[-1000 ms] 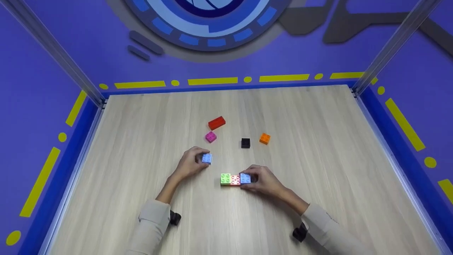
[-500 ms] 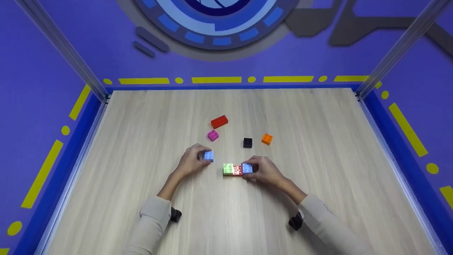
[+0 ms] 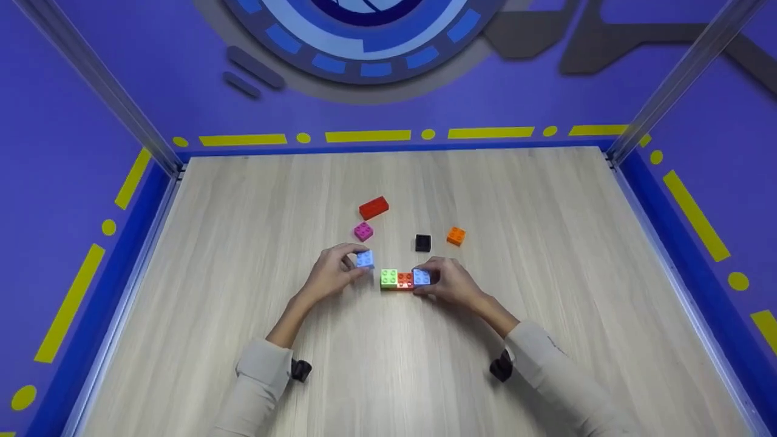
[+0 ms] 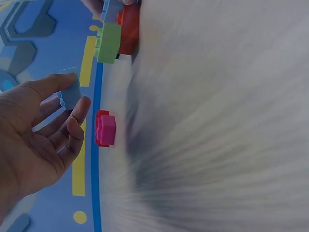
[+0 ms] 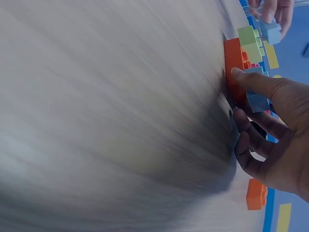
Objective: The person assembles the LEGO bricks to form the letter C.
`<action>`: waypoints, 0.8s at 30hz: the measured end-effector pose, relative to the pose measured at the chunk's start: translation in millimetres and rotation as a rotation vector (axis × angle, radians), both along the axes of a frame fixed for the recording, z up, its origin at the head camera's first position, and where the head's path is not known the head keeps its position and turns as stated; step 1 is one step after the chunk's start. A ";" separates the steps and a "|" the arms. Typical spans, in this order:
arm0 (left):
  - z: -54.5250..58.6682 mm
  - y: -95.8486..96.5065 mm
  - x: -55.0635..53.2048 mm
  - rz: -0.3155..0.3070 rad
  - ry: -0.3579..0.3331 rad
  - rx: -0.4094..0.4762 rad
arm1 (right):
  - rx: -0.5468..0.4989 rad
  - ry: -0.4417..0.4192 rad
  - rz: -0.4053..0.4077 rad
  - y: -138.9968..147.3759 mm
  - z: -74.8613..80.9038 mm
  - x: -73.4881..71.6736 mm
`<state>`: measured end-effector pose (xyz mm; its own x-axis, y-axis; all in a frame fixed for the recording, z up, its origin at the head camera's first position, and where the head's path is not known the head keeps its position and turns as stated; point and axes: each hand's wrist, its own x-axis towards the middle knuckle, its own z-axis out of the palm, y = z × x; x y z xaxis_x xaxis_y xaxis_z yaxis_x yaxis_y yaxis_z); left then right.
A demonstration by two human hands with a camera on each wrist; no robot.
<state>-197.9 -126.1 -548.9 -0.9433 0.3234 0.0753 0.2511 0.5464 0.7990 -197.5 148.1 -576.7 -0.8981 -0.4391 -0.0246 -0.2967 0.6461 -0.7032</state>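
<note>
My left hand [image 3: 332,271] pinches a light blue brick [image 3: 365,260] between thumb and fingers. In the left wrist view this blue brick [image 4: 71,94] is raised off the table, its studs facing away from the palm. Just to its right is a joined row: a long orange-red brick [image 5: 234,72] with a light green brick [image 3: 389,278] on its left end and a second blue brick [image 3: 421,277] on its right end. Red studs show between the two. My right hand [image 3: 454,283] grips the row at its right end, thumb and fingers round the blue brick and the orange-red one.
Beyond the hands lie a long red brick [image 3: 374,208], a pink brick [image 3: 363,231], a black brick [image 3: 423,243] and an orange brick [image 3: 456,236]. Purple-blue walls with yellow marks stand round the wooden table [image 3: 255,200] at the back and sides.
My right hand has slid the joined row forward, away from me. The left hand has carried its blue brick a little forward and right, closer to the green brick.
</note>
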 end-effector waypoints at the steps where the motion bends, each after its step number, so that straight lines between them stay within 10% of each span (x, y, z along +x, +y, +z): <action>1: 1.6 1.2 0.6 -0.009 0.009 -0.003 | 0.000 0.001 -0.001 0.0 0.1 0.0; 24: -2.4 25.6 9.2 -0.129 0.020 -0.056 | 0.009 0.056 -0.003 0.0 -1.7 0.0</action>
